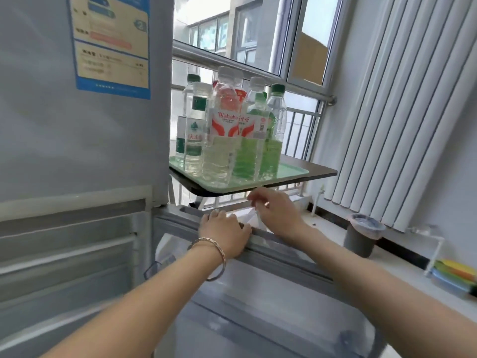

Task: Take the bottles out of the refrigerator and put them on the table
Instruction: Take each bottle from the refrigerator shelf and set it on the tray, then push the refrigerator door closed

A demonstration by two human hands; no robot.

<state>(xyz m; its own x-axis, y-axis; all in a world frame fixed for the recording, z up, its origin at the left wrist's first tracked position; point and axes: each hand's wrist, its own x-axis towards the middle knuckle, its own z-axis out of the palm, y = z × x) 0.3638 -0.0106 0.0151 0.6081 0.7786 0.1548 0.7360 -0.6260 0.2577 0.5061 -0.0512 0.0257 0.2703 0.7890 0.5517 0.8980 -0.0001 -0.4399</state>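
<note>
— Bottles [227, 125], where do they stand?

— Upright and close together on a pale green tray [289, 174], which lies on a small dark-edged bench [320, 169] just past the refrigerator [77, 140]. Two at the front carry red and white Wahaha labels; the rest have green labels or green caps.

— And the room around them?

— A window [258, 34] with a metal railing sits behind the bench. To the right is a white ribbed radiator [402, 104]. Below it a light sill runs along the wall, with a grey bin [361, 239] lined with a bag, and a white rack holding coloured plates [454, 272] at the far right edge. The upper refrigerator door is closed and bears a blue-bordered energy sticker [111, 42]. The lower door [258, 293] is swung open, with drawers [64, 254] showing inside on the left.

— What about the grip?

— The left hand [224, 235], a bangle [214, 254] on its wrist, lies palm down with its fingers curled over the top edge of the open lower door. The right hand [276, 215] pinches a bit of thin clear plastic [255, 217] between the fingertips, just above that same edge.

— How do the bottles lie relative to the hands?

— Above and beyond them. Both hands are below the bench's front edge and touch no bottle; the right hand is nearer, just under the tray's front rim.
</note>
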